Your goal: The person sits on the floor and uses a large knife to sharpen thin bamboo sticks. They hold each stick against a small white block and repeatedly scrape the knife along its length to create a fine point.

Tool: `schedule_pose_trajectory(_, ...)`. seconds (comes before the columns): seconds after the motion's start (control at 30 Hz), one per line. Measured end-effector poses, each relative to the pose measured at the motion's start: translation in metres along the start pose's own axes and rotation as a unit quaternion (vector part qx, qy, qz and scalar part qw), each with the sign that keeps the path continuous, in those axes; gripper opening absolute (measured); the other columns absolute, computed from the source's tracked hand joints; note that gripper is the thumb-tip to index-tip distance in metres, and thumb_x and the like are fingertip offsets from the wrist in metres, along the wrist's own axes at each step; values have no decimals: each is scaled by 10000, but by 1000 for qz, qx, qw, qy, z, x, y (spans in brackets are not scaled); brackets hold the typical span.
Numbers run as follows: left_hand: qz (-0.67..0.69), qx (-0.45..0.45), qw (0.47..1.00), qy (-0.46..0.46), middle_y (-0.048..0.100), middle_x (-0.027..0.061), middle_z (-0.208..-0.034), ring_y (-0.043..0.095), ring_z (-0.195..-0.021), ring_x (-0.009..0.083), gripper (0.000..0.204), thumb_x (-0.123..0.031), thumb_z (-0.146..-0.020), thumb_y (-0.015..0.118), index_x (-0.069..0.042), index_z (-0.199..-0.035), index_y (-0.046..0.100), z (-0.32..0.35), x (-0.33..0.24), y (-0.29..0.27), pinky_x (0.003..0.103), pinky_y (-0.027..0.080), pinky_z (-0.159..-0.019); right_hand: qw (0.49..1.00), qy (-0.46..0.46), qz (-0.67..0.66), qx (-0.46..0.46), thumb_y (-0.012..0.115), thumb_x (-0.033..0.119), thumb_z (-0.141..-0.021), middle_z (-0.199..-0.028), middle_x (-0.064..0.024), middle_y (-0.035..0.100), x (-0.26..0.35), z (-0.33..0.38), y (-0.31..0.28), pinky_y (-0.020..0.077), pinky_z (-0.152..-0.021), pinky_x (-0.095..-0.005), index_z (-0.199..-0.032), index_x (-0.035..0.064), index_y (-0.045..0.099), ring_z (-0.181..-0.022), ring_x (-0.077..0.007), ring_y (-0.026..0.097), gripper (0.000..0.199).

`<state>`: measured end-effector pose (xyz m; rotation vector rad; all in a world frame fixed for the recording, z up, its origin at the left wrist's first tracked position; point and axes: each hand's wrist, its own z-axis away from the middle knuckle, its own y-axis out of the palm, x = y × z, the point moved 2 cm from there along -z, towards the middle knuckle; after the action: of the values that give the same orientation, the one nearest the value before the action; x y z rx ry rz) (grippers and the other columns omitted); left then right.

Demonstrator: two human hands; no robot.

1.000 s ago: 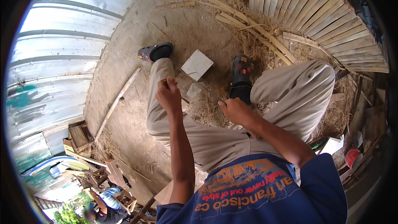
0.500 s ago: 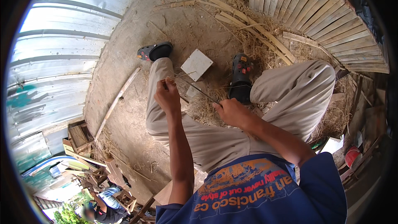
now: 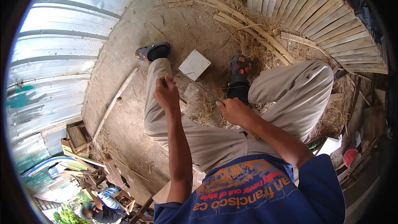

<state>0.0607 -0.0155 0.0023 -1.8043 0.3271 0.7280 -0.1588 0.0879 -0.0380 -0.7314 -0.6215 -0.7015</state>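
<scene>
My right hand (image 3: 235, 111) is closed around one end of a thin dark rod (image 3: 203, 88), its thumb along the top. From that fist the rod slants up and left, its far part blurred and hard to follow. My left hand (image 3: 166, 94) is raised above my left shin, fingertips pinched together; what they hold is too fine to make out. Beyond the rod, on the dirt ground between my dark clogs, stands a white box-shaped block (image 3: 194, 65). A small flat pale piece (image 3: 191, 90) lies just nearer than the block.
Long split strips (image 3: 253, 27) lie on straw ahead to the right, beside a slatted panel (image 3: 306, 16). Corrugated metal sheeting (image 3: 62, 45) walls the left side, with a pole (image 3: 115, 103) on the ground. Another person (image 3: 103, 207) is at the lower left among wooden pieces.
The light thin strip seen between my left fingertips and the block no longer shows clearly. The rod looks more blurred; my right hand has shifted slightly. The view has moved a little.
</scene>
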Motion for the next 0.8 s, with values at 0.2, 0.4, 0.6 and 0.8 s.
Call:
schedule_pose_trajectory(0.2,-4,-11,1000,13,731,136,-732,730,-650,248,240,-178,-970,621,12,-825,648,4,4,-2,366,527,-583,1000,-5,-8,9,469,345,-1028,-855,-350,654,0,-1,1,533,-788,-531,-867,-90,686,-882,-511,651,511)
schedule_pose_trajectory(0.4,5,-19,1000,21,730,135,-728,730,-649,246,249,-185,-973,621,12,-823,645,0,8,-1,364,528,-588,999,18,-2,-44,467,354,-1028,-852,-345,659,0,-4,0,534,-796,-532,-874,-95,683,-882,-510,652,522)
schedule_pose_trajectory(0.6,10,-20,999,29,728,131,-721,726,-634,243,244,-172,-978,615,14,-823,645,2,9,-2,364,525,-581,997,11,6,-74,470,340,-1027,-875,-338,667,5,-11,-2,532,-816,-536,-906,-101,682,-879,-514,651,504)
schedule_pose_trajectory(0.8,0,-14,1000,14,722,131,-707,727,-643,236,232,-159,-979,610,16,-830,645,6,7,-4,352,522,-577,997,42,14,-62,453,337,-1032,-850,-341,663,-2,-11,0,538,-801,-537,-897,-96,692,-873,-505,656,512)
